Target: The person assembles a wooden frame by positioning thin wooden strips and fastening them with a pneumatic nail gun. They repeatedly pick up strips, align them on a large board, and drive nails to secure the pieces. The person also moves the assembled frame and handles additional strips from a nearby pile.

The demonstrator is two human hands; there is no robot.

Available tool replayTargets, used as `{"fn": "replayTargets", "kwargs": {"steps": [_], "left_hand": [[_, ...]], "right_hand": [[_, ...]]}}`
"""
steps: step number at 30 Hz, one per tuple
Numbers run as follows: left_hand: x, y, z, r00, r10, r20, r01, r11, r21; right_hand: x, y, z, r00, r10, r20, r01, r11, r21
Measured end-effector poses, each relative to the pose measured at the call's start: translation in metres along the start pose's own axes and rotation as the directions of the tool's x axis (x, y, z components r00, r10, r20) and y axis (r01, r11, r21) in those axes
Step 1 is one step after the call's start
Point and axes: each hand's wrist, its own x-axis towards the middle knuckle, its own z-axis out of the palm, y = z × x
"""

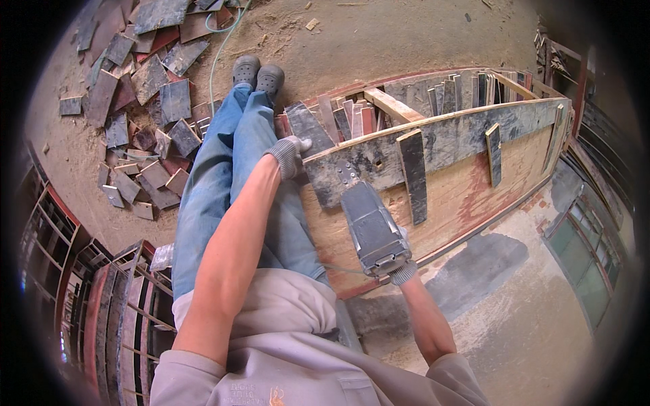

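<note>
My left hand (pixel 292 152), in a grey knit-cuffed glove, is at the near left corner of a long plywood box (pixel 467 145). It is closed, its thumb against the edge beside a dark-faced board (pixel 309 124); what its fingers grip is hidden. My right hand (pixel 401 269), also gloved, holds a bulky dark grey power tool (pixel 369 223) from behind, its fingers mostly hidden by the tool's body. The tool's perforated metal plate (pixel 348 174) overlaps the box's dark top strip. Short dark battens (pixel 413 176) cross the box's side.
Several board offcuts (pixel 139 101) lie heaped on the dusty floor at the left. Pieces of board (pixel 359 118) stand inside the box, below a wooden crossbar (pixel 393 105). A pale green hose (pixel 221 57) runs by my shoes (pixel 257 73). A framed window (pixel 586 250) is at the right.
</note>
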Motion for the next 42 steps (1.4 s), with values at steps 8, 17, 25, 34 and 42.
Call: {"fn": "replayTargets", "kwargs": {"steps": [8,17,25,34,42], "left_hand": [[0.016,-0.002,-0.007,1.0,-0.01,0.016,0.01,1.0,-0.009],[-0.003,-0.003,0.006,0.998,0.049,-0.048,-0.046,0.997,0.068],[0.005,-0.003,0.003,0.998,0.049,-0.05,-0.047,0.998,0.039],[0.012,-0.002,-0.002,1.0,0.01,-0.004,-0.01,0.998,0.059],[0.004,-0.004,0.003,0.997,0.058,-0.052,-0.054,0.997,0.062]], "right_hand": [[0.007,0.038,0.003,0.99,-0.116,-0.08,0.104,0.985,-0.138],[0.011,0.021,-0.003,0.976,-0.216,0.025,0.214,0.931,-0.297],[0.004,0.018,0.004,0.979,0.183,0.084,-0.201,0.929,0.312],[-0.009,0.038,-0.01,0.99,0.07,0.124,-0.062,0.996,-0.07],[-0.012,0.05,-0.005,0.988,0.034,0.15,-0.014,0.991,-0.132]]}}
